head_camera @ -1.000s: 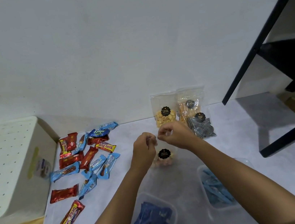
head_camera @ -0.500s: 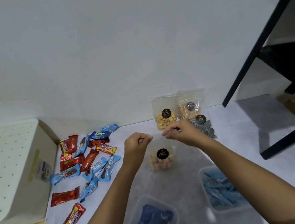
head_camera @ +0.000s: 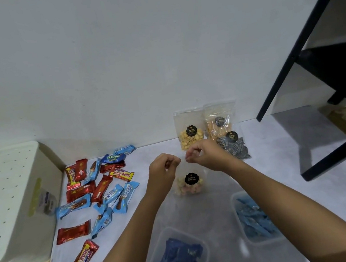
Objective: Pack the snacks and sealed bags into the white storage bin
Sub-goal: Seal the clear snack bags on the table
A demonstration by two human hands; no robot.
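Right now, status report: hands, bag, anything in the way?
Pinching biscuit bag top: left grip, right grip. Bag on table, not in bin yet. Loose bars lie between it and the bin.

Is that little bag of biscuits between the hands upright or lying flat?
Upright. The left hand and right hand pinch the top of the biscuit bag, and the biscuits sit at its bottom.
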